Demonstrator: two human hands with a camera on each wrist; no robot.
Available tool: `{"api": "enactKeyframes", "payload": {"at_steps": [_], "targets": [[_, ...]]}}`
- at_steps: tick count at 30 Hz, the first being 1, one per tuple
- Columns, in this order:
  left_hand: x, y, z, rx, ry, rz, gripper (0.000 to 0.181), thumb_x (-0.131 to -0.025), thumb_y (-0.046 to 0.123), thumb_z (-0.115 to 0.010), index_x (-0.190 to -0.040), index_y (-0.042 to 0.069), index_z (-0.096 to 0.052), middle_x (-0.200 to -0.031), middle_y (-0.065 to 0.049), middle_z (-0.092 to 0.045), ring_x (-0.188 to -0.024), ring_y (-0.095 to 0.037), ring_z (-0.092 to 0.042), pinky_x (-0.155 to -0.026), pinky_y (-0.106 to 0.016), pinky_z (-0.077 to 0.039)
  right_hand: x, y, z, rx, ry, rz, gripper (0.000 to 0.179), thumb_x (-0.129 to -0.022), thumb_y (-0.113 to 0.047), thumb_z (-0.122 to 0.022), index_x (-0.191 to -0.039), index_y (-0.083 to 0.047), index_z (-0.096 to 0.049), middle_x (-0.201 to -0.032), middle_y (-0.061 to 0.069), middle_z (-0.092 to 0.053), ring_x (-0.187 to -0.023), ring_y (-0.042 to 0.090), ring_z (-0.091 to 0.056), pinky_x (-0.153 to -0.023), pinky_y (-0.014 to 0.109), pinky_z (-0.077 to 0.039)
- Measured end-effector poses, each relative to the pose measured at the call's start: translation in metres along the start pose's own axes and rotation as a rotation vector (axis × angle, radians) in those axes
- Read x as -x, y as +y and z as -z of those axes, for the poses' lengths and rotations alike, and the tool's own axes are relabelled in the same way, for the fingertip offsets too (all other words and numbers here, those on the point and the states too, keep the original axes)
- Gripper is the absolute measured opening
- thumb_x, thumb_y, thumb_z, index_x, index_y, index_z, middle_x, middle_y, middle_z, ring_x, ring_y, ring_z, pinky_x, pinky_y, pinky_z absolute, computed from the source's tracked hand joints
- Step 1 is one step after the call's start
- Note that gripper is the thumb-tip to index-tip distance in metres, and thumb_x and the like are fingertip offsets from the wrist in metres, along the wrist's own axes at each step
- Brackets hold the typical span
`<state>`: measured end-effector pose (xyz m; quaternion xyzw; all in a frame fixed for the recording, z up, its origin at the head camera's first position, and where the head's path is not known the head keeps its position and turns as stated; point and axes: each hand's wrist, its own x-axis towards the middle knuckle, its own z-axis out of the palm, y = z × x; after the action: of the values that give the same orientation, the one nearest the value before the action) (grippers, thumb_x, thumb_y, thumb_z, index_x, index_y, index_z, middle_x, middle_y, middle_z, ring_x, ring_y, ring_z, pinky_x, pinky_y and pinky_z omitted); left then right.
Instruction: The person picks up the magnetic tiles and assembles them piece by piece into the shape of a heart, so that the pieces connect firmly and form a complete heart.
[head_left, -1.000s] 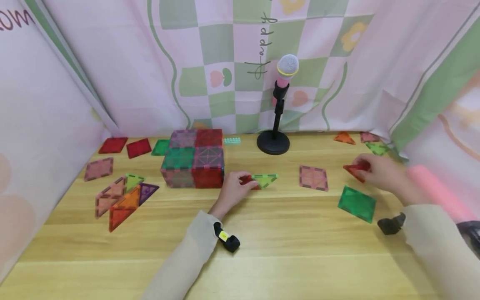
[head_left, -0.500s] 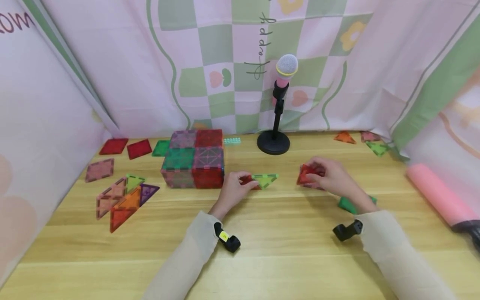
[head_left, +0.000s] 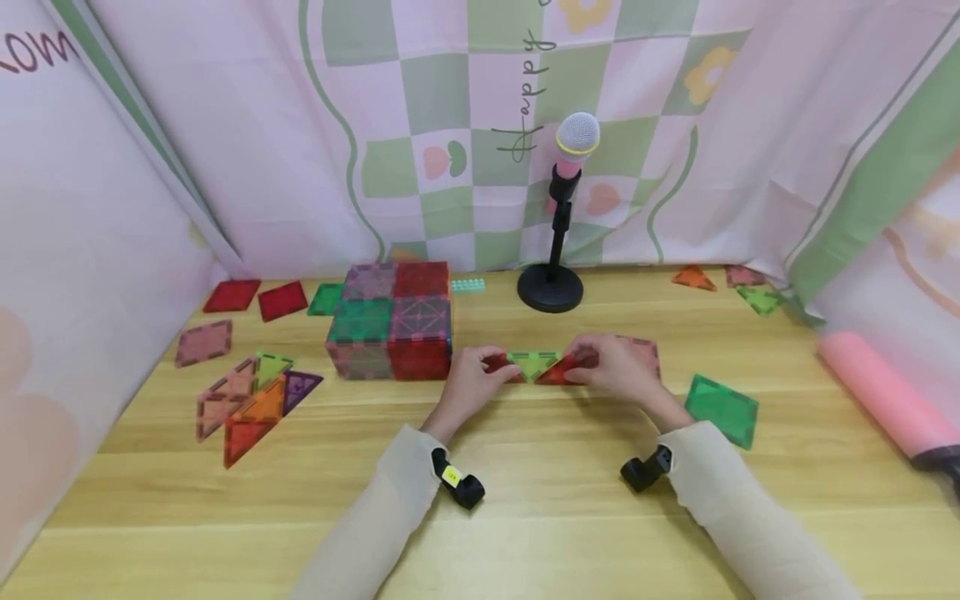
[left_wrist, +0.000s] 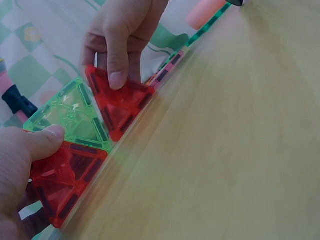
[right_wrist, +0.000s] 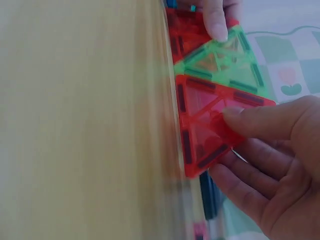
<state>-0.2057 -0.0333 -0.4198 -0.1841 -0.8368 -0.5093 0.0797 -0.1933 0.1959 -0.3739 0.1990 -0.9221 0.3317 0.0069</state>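
Note:
My left hand (head_left: pixel 467 385) pinches a red triangular magnetic tile (left_wrist: pixel 67 177), which stands upright on the table beside the block of tiles. Along its slanted edge sits an inverted light-green triangular tile (left_wrist: pixel 70 115), its point down. Between thumb and fingers, my right hand (head_left: pixel 621 373) holds a second red triangular tile (right_wrist: pixel 210 120) against or very close to the green one's other side. A thin gap shows there in the left wrist view. The box-shaped block of square magnetic tiles (head_left: pixel 418 358) stands just left of my left hand.
A pink square tile (head_left: pixel 647 350) lies partly behind my right hand, with a green square tile (head_left: pixel 723 410) further right. Several loose tiles lie left, including an orange triangle (head_left: pixel 262 404). Behind stands a microphone (head_left: pixel 577 137); a pink cylinder (head_left: pixel 873 387) lies far right.
My right hand has carried its red triangular tile leftward from the table's right side to the green triangular tile. My left hand has stayed in place, holding its tile.

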Motion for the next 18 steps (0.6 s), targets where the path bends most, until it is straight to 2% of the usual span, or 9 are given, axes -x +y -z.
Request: {"api": "enactKeyframes", "payload": {"at_steps": [8, 18], "targets": [[0.0015, -0.0011, 0.0004, 0.005, 0.002, 0.017, 0.023, -0.081, 0.018, -0.076, -0.098, 0.003, -0.073, -0.095, -0.011, -0.073, -0.080, -0.016, -0.062, -0.070, -0.025, -0.051, -0.0035, -0.0016, -0.0067, -0.003, 0.017, 0.000, 0.014, -0.082, -0.003, -0.071, -0.095, 0.001, -0.067, -0.090, 0.015, -0.071, -0.085, 0.028, -0.067, -0.078, 0.043, -0.054], [0.0006, -0.0021, -0.0001, 0.011, 0.005, 0.000, 0.022, -0.080, 0.018, -0.077, -0.097, 0.003, -0.073, -0.093, -0.010, -0.073, -0.079, -0.016, -0.062, -0.069, -0.025, -0.051, -0.0029, -0.0019, -0.0047, -0.009, 0.008, 0.020, 0.013, -0.082, -0.002, -0.071, -0.094, 0.002, -0.067, -0.089, 0.015, -0.071, -0.085, 0.028, -0.066, -0.078, 0.043, -0.054]]}}
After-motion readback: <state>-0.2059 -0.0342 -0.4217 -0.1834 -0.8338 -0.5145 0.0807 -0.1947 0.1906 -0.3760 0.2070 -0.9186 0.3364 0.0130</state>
